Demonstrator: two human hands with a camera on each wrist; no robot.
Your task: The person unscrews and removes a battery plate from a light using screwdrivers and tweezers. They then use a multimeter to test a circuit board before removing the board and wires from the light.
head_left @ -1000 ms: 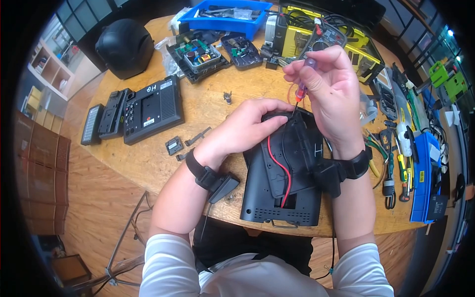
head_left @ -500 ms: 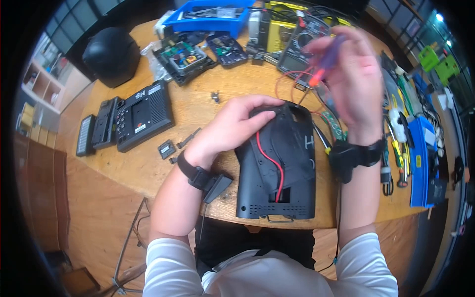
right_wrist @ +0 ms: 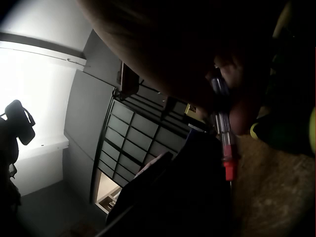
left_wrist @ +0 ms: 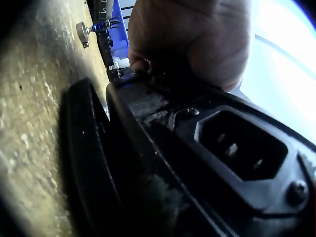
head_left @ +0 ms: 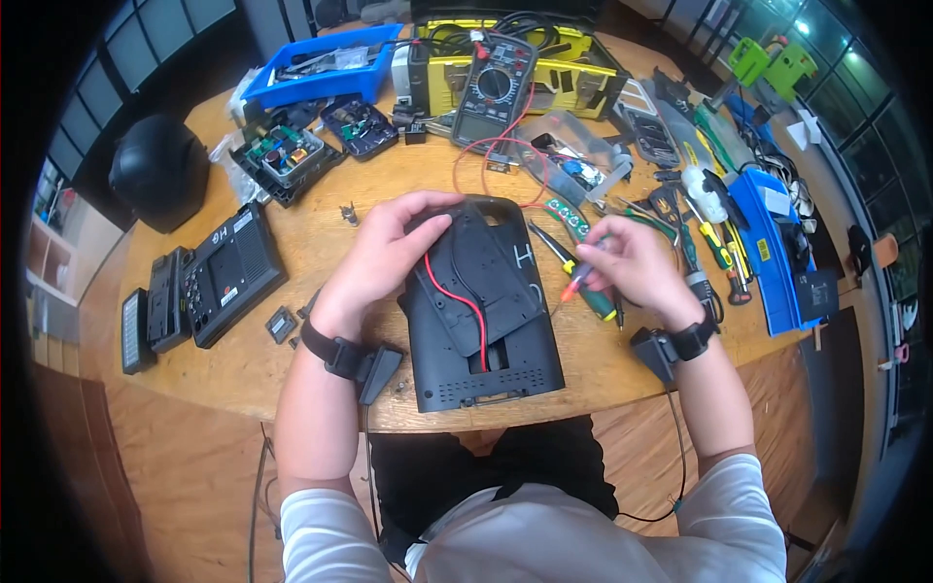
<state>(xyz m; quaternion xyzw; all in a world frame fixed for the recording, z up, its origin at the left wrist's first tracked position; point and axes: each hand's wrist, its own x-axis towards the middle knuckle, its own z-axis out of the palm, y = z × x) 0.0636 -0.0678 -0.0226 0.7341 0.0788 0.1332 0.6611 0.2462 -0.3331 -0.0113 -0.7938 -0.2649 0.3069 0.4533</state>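
Note:
A black plastic housing (head_left: 530, 355) lies at the table's front edge, with a flat black panel (head_left: 476, 277) slanted over it. Along the panel runs a red wire (head_left: 452, 294) that enters a slot near the bottom. My left hand (head_left: 384, 248) grips the top left of the housing, thumb on the panel and fingers over the far edge. In the left wrist view a power socket (left_wrist: 242, 148) shows in the housing's side. To the right of the housing, my right hand (head_left: 637, 264) pinches a screwdriver (right_wrist: 224, 133) with a clear handle and red collar, its tip pointing down.
Pliers (head_left: 559, 253) and a green circuit strip (head_left: 567, 219) lie beside the right hand. Behind stand a multimeter (head_left: 494, 87), a yellow toolbox (head_left: 583, 83) and a blue tray (head_left: 326, 68). More tools and a blue bin (head_left: 763, 253) line the right; a black device (head_left: 233, 272) lies left.
My right hand has lifted the screwdriver away from the housing's top and carried it down to its right side. The left hand keeps its hold, and the head view has turned right.

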